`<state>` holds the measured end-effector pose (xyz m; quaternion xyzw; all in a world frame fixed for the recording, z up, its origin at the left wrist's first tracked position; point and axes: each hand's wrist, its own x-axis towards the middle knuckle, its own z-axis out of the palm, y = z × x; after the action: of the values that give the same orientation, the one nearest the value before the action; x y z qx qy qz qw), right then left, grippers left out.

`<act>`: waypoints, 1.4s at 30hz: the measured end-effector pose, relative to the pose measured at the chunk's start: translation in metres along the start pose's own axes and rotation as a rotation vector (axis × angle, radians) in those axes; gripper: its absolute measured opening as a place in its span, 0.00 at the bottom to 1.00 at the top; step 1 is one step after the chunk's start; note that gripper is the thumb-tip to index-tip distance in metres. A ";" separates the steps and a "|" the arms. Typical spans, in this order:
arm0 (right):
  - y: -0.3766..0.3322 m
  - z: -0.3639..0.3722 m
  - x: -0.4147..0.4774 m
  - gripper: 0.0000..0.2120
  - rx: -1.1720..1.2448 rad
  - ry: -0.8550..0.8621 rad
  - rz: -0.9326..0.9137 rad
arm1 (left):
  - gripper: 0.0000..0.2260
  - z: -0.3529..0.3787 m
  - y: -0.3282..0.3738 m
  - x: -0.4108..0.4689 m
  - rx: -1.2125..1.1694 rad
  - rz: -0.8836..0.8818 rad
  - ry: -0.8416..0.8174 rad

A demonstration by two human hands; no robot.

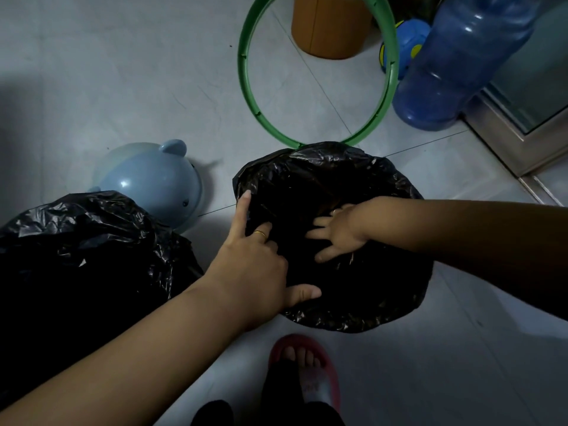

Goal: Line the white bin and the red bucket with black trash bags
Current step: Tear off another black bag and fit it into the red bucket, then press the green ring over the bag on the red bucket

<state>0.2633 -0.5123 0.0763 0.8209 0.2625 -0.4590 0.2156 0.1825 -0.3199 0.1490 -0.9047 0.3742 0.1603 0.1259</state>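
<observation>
Head view: grey tiled floor (123, 72) lies bare at far left and to the right of the centre. A crinkled black trash bag (338, 179) sits mid-frame, draped over a round container that is fully hidden, so I cannot tell whether it is bin or bucket. A second black plastic trash bag (92, 241) bulks at left, just beside it. A pale blue rounded plastic lid with ears (153, 182) lies behind and between them. A thin green plastic hoop (242, 72) meets the centre bag's far edge. A big translucent blue water jug (455, 72) and a metal door threshold (507, 142) crowd the far right, and an orange cylindrical tub (329, 29) stands at the top. A foot in a red slipper (307, 373) is near the bag's near edge. The left hand (258, 265) is spread wide over the bag's left rim, index along the edge, thumb on the near side, pressing the plastic. The right hand (341, 235) has its fingers splayed and pushes down inside the bag.
</observation>
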 end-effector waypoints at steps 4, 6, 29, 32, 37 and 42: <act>0.005 -0.007 -0.057 0.37 0.200 0.117 -0.049 | 0.45 -0.005 -0.004 -0.004 -0.018 0.014 0.075; 0.007 0.004 -0.086 0.38 0.260 0.345 -0.065 | 0.42 -0.010 -0.008 -0.002 -0.022 -0.018 0.132; 0.027 -0.006 -0.099 0.18 0.901 1.370 0.141 | 0.23 -0.044 -0.070 0.063 -0.978 -0.452 0.880; 0.081 -0.033 -0.085 0.10 1.441 1.476 0.308 | 0.28 -0.062 -0.096 0.092 -1.636 -0.648 0.734; 0.128 -0.048 -0.049 0.34 1.808 1.255 0.194 | 0.34 -0.063 -0.113 0.120 -1.786 -0.633 0.596; 0.125 -0.058 -0.051 0.52 1.781 1.159 0.148 | 0.34 -0.057 -0.116 0.123 -1.743 -0.551 0.544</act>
<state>0.3562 -0.5856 0.1630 0.7900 -0.1556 -0.0106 -0.5930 0.3594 -0.3382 0.1664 -0.7428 -0.0869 0.1314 -0.6507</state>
